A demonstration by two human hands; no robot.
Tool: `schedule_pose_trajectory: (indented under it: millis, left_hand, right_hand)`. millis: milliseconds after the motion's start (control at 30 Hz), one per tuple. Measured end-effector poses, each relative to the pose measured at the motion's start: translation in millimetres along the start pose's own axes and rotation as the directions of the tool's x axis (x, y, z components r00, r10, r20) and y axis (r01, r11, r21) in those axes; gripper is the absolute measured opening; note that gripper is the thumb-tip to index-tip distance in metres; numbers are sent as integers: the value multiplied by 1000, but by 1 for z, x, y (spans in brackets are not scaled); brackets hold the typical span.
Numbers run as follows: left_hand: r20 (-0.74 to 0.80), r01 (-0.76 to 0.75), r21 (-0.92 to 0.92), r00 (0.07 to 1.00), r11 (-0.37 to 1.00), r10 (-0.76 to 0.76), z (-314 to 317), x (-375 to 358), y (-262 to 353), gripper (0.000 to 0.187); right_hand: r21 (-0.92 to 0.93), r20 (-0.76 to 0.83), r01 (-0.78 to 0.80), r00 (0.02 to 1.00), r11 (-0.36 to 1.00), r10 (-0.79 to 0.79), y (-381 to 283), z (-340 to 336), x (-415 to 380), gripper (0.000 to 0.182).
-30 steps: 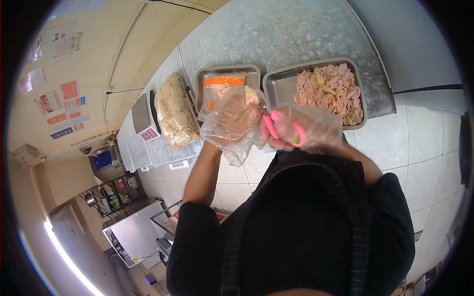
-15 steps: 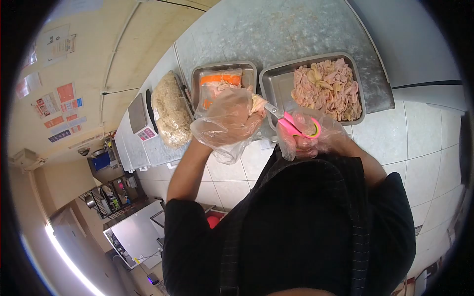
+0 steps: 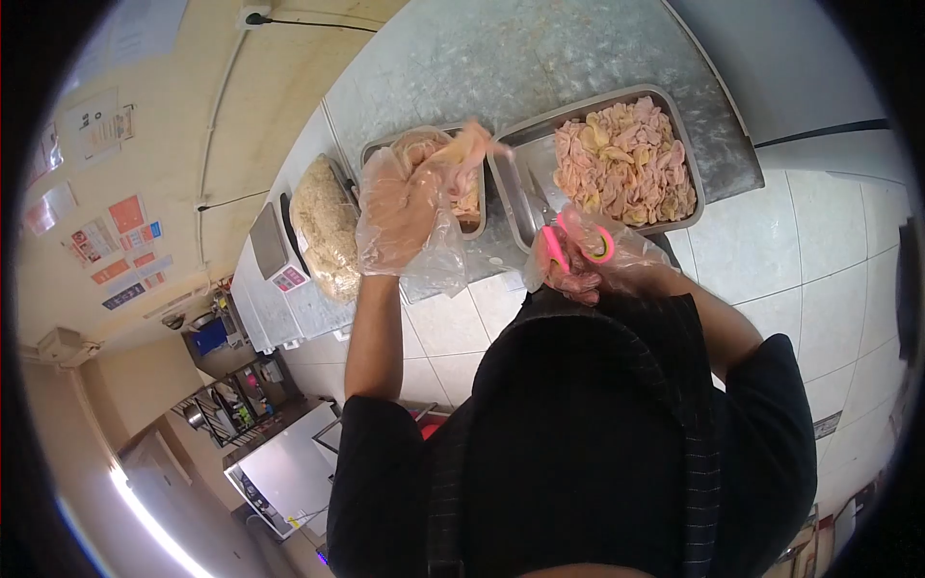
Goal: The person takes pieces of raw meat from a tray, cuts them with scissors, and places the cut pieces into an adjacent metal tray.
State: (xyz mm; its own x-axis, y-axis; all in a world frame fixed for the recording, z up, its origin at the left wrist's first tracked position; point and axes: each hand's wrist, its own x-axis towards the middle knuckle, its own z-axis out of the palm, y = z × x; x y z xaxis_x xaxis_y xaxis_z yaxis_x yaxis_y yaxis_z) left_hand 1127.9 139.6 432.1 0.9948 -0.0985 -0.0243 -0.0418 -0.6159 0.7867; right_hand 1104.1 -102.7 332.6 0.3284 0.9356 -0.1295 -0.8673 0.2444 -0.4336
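My left hand [image 3: 400, 207], in a clear plastic glove, is closed on a pale pink piece of chicken skin [image 3: 466, 146] that sticks out to the right, blurred by motion. It hovers over the smaller metal tray [image 3: 472, 233], where more pale pieces partly show behind the hand. My right hand [image 3: 583, 265], also gloved, grips scissors [image 3: 553, 249] with pink handles. Their blades point up over the near left part of the larger metal tray [image 3: 514, 183]. A heap of chicken skin pieces [image 3: 626, 159] fills the right side of that tray.
Left of the trays, a clear bag of pale crumbs [image 3: 328, 226] lies on the metal table [image 3: 482, 58]. Beside it stands a scale [image 3: 275, 241]. The wall with posters is on the left, and a grey appliance surface [image 3: 809, 77] is at the right.
My left hand has moved left and up with the chicken skin, away from the scissors. In my right hand the scissors have turned from pointing left to pointing upward.
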Motion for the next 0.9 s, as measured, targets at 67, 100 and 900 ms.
schedule_pose_trajectory:
  millis: [67, 100, 900]
  left_hand:
    - [-51, 30, -72, 998, 997, -33, 2, -1, 2, 15]
    - [-72, 48, -109, 996, 993, -56, 2, -1, 2, 15]
    - [210, 338, -770, 935, 541, -286, 6, -2, 62, 33]
  right_hand:
    - [-104, -18, -19, 1000, 994, 17, 4, 0, 1, 59]
    - [-207, -39, -41, 999, 977, 33, 5, 0, 2, 59]
    - [-701, 143, 290, 952, 651, -270, -40, 43, 35, 44]
